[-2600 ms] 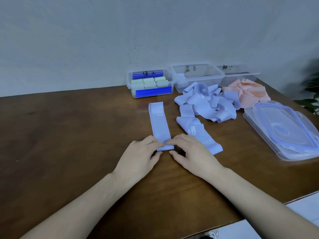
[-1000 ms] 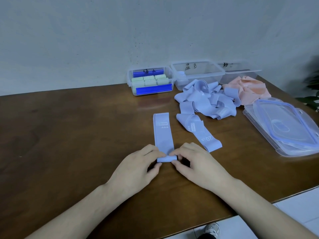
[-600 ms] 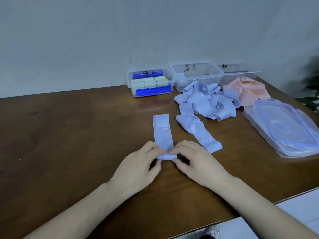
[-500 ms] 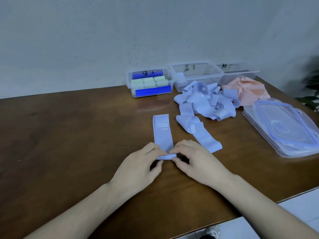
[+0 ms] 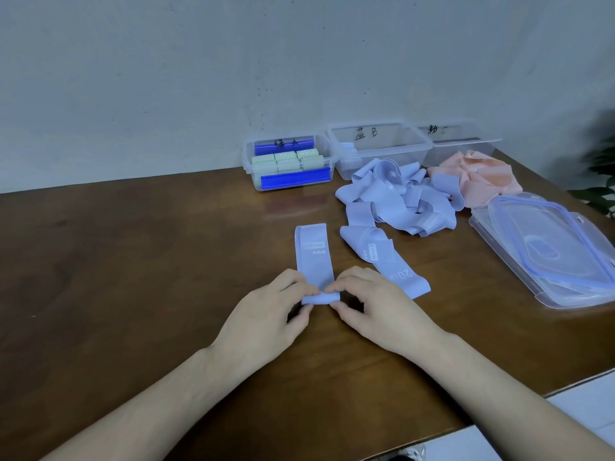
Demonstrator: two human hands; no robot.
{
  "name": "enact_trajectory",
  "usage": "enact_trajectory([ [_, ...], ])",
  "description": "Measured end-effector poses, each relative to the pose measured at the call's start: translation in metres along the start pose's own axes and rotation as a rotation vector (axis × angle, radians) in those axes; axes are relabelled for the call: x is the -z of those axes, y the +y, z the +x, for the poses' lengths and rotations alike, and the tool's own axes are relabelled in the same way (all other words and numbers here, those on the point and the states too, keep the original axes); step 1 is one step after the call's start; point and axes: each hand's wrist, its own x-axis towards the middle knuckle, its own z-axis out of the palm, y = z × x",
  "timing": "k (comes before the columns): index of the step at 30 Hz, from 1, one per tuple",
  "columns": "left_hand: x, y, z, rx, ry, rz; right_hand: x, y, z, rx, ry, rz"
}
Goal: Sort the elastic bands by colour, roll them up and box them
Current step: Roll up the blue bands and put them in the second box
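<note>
A pale blue elastic band [image 5: 313, 254] lies flat on the brown table [image 5: 133, 277], its near end curled into a small roll. My left hand [image 5: 266, 319] pinches the roll's left end and my right hand [image 5: 376, 311] pinches its right end, thumbs below and fingers on top. A loose pile of blue bands [image 5: 399, 201] lies behind to the right, one stretched out band [image 5: 382, 257] reaching toward my right hand. Pink bands [image 5: 479, 178] are heaped beyond that pile.
Three clear boxes stand against the wall: one with green rolls [image 5: 288, 163], a middle box [image 5: 379, 148] holding little, and a right box [image 5: 462, 141]. Stacked clear lids [image 5: 549, 251] lie at the table's right edge. A plant [image 5: 602, 181] shows at far right.
The band's near end has been rolled up a little further between both hands; the flat part is shorter. The hands stay in the same place.
</note>
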Motion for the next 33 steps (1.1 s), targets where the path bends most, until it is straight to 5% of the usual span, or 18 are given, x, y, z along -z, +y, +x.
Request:
enact_trajectory([
  [33,-0.003,-0.011,0.032,0.080,-0.010,-0.096,0.003,-0.004,0.032,-0.121,-0.089,0.049],
])
